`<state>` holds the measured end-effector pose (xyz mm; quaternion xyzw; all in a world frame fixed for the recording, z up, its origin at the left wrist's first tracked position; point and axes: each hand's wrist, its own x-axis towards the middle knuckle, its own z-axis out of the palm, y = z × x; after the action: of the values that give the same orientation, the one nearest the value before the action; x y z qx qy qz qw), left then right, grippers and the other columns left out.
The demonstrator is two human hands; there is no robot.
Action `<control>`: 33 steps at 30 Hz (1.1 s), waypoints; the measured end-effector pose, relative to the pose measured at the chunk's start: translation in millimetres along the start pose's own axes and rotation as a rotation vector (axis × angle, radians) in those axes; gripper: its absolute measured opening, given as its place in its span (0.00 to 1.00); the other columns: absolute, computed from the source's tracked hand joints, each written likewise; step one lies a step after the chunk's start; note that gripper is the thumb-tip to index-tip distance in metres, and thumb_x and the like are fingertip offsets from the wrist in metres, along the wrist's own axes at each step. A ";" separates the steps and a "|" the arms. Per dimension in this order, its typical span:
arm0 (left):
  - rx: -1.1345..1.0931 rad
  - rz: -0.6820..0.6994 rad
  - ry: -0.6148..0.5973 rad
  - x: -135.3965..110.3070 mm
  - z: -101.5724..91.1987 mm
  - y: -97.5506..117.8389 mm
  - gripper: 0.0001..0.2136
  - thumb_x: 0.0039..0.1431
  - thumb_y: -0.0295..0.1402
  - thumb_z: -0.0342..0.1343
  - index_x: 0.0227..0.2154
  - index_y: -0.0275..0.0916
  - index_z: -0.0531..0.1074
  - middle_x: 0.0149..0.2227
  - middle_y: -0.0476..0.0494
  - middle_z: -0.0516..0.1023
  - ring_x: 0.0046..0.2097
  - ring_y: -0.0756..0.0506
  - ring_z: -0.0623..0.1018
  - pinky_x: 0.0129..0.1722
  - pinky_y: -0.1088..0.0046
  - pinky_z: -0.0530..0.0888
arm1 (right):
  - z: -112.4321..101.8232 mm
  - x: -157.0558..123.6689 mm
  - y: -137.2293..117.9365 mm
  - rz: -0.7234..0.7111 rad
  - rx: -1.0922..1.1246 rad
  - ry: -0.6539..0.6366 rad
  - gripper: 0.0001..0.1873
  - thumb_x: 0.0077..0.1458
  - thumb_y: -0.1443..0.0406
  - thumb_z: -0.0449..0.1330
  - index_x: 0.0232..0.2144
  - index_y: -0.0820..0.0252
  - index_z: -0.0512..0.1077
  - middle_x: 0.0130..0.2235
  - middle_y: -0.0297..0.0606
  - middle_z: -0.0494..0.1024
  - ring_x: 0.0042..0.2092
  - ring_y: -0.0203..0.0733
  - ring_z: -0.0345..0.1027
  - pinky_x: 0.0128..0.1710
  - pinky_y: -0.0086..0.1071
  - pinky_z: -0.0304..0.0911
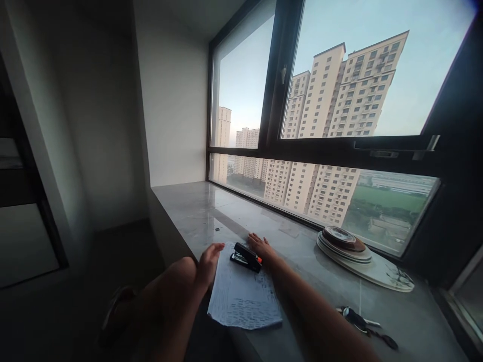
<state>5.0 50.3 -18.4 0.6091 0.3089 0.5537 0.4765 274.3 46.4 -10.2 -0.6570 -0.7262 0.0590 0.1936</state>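
"One stapler (246, 257) lay on the papers (245, 305) at the windowsill (184, 208). Which step was that?"

"Arranging, seemingly: right hand (261, 248) spread beside it, left hand (207, 262) at the papers' edge, pinching or not, I couldn't tell. Next, I judged, called for gripping the stapler."

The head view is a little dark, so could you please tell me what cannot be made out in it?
In the head view:
Writing on the paper: too small to read.
Paper beneath the stapler: covered by it.
What lies under the right hand: hidden by it.
Left hand: too blurred to tell whether it touches the paper.
Lower plates: partly covered by those above.
Right arm: cut off by the bottom edge.
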 end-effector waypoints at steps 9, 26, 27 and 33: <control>0.691 0.075 -0.192 -17.9 41.2 -24.0 0.25 0.53 0.31 0.57 0.55 0.35 0.70 0.61 0.28 0.70 0.66 0.35 0.66 0.66 0.58 0.58 | -31.9 -34.1 2.4 -0.351 0.613 -0.057 0.31 0.56 0.50 0.65 0.57 0.58 0.72 0.49 0.41 0.79 0.46 0.48 0.73 0.46 0.38 0.70; 0.639 0.059 -0.084 -1.2 37.7 -14.7 0.26 0.41 0.32 0.69 0.47 0.42 0.72 0.52 0.34 0.78 0.53 0.32 0.77 0.52 0.57 0.70 | -29.1 -34.3 19.8 -0.103 1.118 -0.336 0.32 0.47 0.46 0.69 0.50 0.58 0.79 0.48 0.42 0.81 0.49 0.53 0.73 0.57 0.48 0.60; 0.599 0.049 -0.063 -0.6 37.2 -14.6 0.29 0.40 0.33 0.70 0.49 0.41 0.71 0.54 0.33 0.77 0.54 0.32 0.77 0.53 0.57 0.71 | -29.6 -33.9 20.4 -0.118 1.114 -0.354 0.33 0.47 0.46 0.69 0.51 0.58 0.79 0.48 0.42 0.82 0.50 0.53 0.73 0.58 0.49 0.59; 0.190 -0.139 0.066 12.5 27.2 -22.6 0.27 0.56 0.54 0.57 0.48 0.37 0.71 0.55 0.30 0.76 0.55 0.35 0.78 0.56 0.57 0.71 | -38.3 -33.7 10.2 -0.227 1.004 -0.307 0.33 0.52 0.46 0.67 0.53 0.60 0.77 0.52 0.45 0.79 0.56 0.56 0.70 0.60 0.50 0.59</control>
<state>37.2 63.1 -32.7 0.6100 0.4169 0.5072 0.4436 299.5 8.4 14.7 -0.3847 -0.6952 0.4732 0.3806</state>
